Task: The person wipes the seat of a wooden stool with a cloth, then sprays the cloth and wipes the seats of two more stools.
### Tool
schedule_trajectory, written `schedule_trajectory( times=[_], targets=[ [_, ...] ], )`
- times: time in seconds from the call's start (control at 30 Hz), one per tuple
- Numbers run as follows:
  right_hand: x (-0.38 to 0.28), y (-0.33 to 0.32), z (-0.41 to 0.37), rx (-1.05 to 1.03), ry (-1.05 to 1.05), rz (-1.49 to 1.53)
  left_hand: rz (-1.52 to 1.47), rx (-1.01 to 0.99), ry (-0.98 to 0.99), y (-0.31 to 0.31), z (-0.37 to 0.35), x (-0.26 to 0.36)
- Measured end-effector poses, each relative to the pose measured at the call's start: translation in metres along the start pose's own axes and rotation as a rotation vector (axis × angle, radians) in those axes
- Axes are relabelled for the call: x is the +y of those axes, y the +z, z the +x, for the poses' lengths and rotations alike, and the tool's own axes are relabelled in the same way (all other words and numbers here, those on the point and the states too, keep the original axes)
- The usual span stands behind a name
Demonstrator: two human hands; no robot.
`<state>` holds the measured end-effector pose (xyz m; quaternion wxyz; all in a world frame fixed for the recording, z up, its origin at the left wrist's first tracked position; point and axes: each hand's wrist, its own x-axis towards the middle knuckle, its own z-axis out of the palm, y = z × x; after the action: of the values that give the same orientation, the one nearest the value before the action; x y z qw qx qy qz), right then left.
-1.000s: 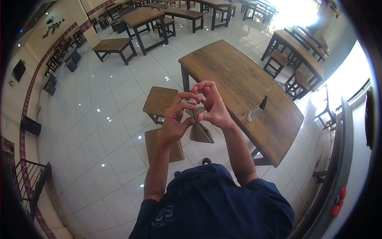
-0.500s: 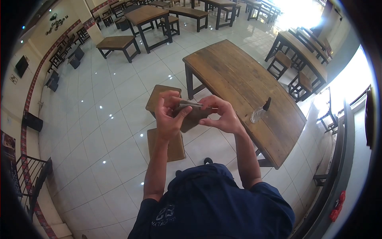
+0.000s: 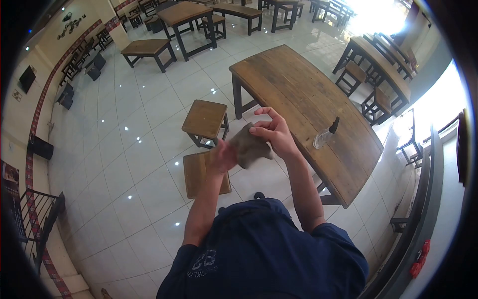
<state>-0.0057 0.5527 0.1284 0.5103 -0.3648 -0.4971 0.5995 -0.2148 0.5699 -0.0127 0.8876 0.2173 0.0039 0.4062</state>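
A grey-brown cloth [image 3: 250, 148] hangs in the air in front of my body, creased and partly smeared by motion. Thumb and fingers of my right hand [image 3: 277, 133] pinch its upper edge. My left hand [image 3: 224, 157] is at the cloth's left side, too blurred to make out its fingers. Just right of my right hand is the wooden table [image 3: 294, 94], and on it stands a clear spray bottle [image 3: 326, 135] with a black top.
Two wooden stools, one farther off [image 3: 205, 118] and one nearer [image 3: 196, 174], stand on the white tiled floor left of the table. A wooden bench [image 3: 145, 48] and another table [image 3: 185, 14] are farther back. More tables and stools [image 3: 381, 101] line the right side.
The cloth, folded between both hands before, now hangs looser from my right hand. My left hand has moved down and turned, blurring beside the cloth.
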Motion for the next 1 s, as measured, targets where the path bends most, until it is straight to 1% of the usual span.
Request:
schedule_trajectory(
  times=[0.03, 0.07, 0.1, 0.13, 0.2, 0.23, 0.27, 0.3, 0.33, 0.4, 0.43, 0.5, 0.53, 0.57, 0.6, 0.63, 0.67, 0.7, 0.77, 0.8, 0.83, 0.87, 0.9, 0.93, 0.97, 1.0],
  targets=[
    [0.003, 0.001, 0.001, 0.008, 0.052, 0.122, 0.001, 0.000, 0.006, -0.014, -0.002, -0.009],
    [0.006, 0.002, 0.003, 0.018, 0.105, 0.245, 0.106, -0.022, 0.037, -0.025, -0.004, -0.016],
    [0.009, -0.001, 0.003, 0.019, 0.106, 0.247, 0.210, -0.041, 0.064, -0.020, -0.004, -0.019],
    [0.013, -0.006, 0.003, 0.027, 0.119, 0.290, 0.209, -0.038, 0.061, -0.016, -0.002, -0.020],
    [0.023, -0.012, 0.005, 0.039, 0.136, 0.334, 0.000, 0.036, 0.064, 0.000, 0.001, -0.022],
    [0.029, -0.015, 0.006, 0.064, 0.162, 0.406, -0.004, 0.038, 0.063, 0.010, 0.001, -0.026],
    [0.034, -0.017, 0.008, 0.088, 0.188, 0.476, -0.146, 0.049, 0.025, 0.020, 0.002, -0.030],
    [0.039, -0.020, 0.008, 0.086, 0.187, 0.475, -0.285, 0.058, -0.012, 0.025, 0.002, -0.031],
    [0.044, -0.023, 0.009, 0.100, 0.221, 0.505, -0.282, 0.055, -0.012, 0.015, 0.001, -0.034],
    [0.061, -0.033, 0.010, 0.119, 0.256, 0.540, -0.277, -0.034, -0.130, -0.009, -0.004, -0.043],
    [0.072, -0.039, 0.010, 0.138, 0.266, 0.529, -0.280, -0.033, -0.132, -0.008, -0.004, -0.044],
    [0.086, -0.044, 0.009, 0.159, 0.278, 0.517, -0.009, 0.313, -0.149, -0.001, -0.002, -0.045],
    [0.090, -0.043, 0.008, 0.248, 0.277, 0.500, -0.012, 0.313, -0.149, 0.004, -0.001, -0.043],
    [0.093, -0.042, 0.006, 0.336, 0.275, 0.482, -0.022, 0.367, -0.149, 0.009, 0.002, -0.040],
    [0.094, -0.041, 0.003, 0.335, 0.278, 0.482, -0.033, 0.422, -0.149, 0.012, 0.003, -0.038],
    [0.096, -0.040, -0.001, 0.357, 0.407, 0.502, -0.034, 0.424, -0.148, 0.010, 0.005, -0.037],
    [0.097, -0.040, -0.006, 0.380, 0.536, 0.522, -0.048, 0.480, -0.139, 0.008, 0.007, -0.037],
    [0.109, -0.045, -0.008, 0.384, 0.537, 0.522, -0.062, 0.536, -0.133, 0.004, 0.008, -0.039],
    [0.142, -0.058, -0.010, 0.257, 0.790, 0.762, -0.055, 0.572, -0.133, -0.014, 0.006, -0.045],
    [0.142, -0.060, -0.014, 0.258, 0.789, 0.761, -0.045, 0.608, -0.128, -0.018, 0.005, -0.046],
    [0.143, -0.061, -0.018, 0.174, 0.787, 0.734, -0.046, 0.607, -0.129, -0.022, 0.003, -0.048],
    [0.145, -0.061, -0.022, 0.090, 0.786, 0.706, 0.002, 0.650, -0.149, -0.025, 0.000, -0.050],
    [0.149, -0.062, -0.026, 0.091, 0.785, 0.706, 0.051, 0.692, -0.169, -0.025, -0.002, -0.051],
    [0.153, -0.062, -0.028, 0.080, 0.698, 0.484, 0.052, 0.692, -0.170, -0.025, -0.005, -0.050],
    [0.157, -0.063, -0.031, 0.069, 0.605, 0.263, 0.115, 0.706, -0.195, -0.025, -0.008, -0.048],
    [0.158, -0.064, -0.032, 0.071, 0.600, 0.264, 0.179, 0.719, -0.220, -0.020, -0.009, -0.044]
  ],
)
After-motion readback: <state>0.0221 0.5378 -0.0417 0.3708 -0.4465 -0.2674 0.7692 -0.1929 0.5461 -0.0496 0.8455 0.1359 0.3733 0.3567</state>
